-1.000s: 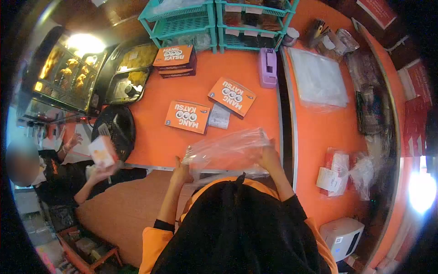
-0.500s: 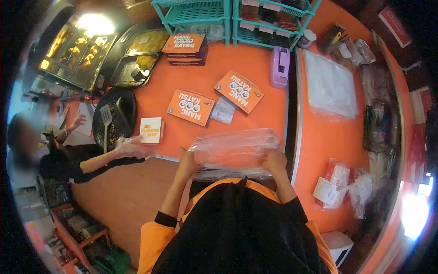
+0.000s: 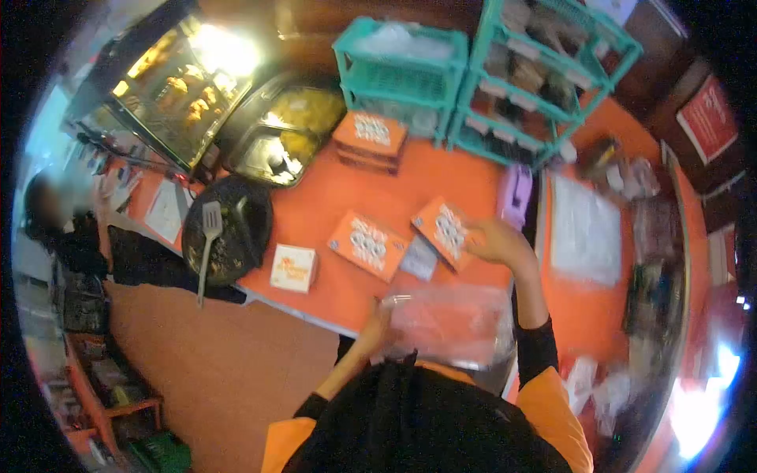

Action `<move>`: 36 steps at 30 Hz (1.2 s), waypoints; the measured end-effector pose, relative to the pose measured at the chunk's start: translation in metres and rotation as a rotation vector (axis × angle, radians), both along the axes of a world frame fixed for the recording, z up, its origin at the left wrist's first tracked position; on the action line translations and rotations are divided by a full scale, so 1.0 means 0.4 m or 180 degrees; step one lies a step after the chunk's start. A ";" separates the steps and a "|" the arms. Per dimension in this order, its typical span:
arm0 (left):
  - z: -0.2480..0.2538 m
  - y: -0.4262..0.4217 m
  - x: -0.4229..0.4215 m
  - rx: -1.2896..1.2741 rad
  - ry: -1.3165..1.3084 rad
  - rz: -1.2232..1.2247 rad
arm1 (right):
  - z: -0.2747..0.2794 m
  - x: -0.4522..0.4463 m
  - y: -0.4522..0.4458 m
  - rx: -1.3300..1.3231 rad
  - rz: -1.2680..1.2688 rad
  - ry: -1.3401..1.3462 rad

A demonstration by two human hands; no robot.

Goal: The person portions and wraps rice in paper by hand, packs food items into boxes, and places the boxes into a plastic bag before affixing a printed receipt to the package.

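Observation:
A clear plastic bag (image 3: 449,323) spreads over the counter's front edge, its left side held in my left hand (image 3: 380,325). My right hand (image 3: 505,243) is off the bag, its fingers apart at the right end of an orange takeaway box (image 3: 443,227) with white lettering. The hand is slightly blurred, and no firm grip shows. Left of that box lies a second orange box (image 3: 367,244). A paper slip (image 3: 419,260) lies between them, partly under the right box. Further left sits a small white box (image 3: 293,268) with orange print.
Behind are stacked orange boxes (image 3: 369,142), green plastic racks (image 3: 402,67) and a purple dispenser (image 3: 516,193). A black pan (image 3: 229,252) with a spatula (image 3: 210,232) stands left, beyond it food trays (image 3: 276,146). Clear bags (image 3: 585,229) lie right. A co-worker (image 3: 67,229) stands far left.
My right hand has let go of the bag and moved up to the right orange box. My left hand still holds the bag. The co-worker's gloved hand has left the small white box. The view has shifted.

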State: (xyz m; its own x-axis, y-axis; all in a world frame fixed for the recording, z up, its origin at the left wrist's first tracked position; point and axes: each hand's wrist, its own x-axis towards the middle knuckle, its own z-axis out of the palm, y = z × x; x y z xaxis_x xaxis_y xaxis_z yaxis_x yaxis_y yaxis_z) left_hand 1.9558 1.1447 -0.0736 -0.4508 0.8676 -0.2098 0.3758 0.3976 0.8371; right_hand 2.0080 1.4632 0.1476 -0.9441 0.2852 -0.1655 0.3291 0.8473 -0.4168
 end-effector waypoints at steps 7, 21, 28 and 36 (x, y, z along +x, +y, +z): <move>0.244 -0.065 -0.146 0.0634 -0.0667 0.0345 | 0.205 -0.756 0.140 0.0865 -0.0881 0.2107; 0.080 -0.288 -0.424 0.0011 -0.2763 0.1929 | 0.454 -0.999 0.420 0.0555 -0.1824 0.2055; 0.667 0.131 -0.681 0.2535 -0.2723 0.1342 | 0.401 -0.782 -0.050 -0.0665 0.2470 0.2028; 0.540 0.267 -0.834 0.3637 -0.3242 0.1260 | 0.302 -1.056 0.252 0.0936 -0.0358 0.1950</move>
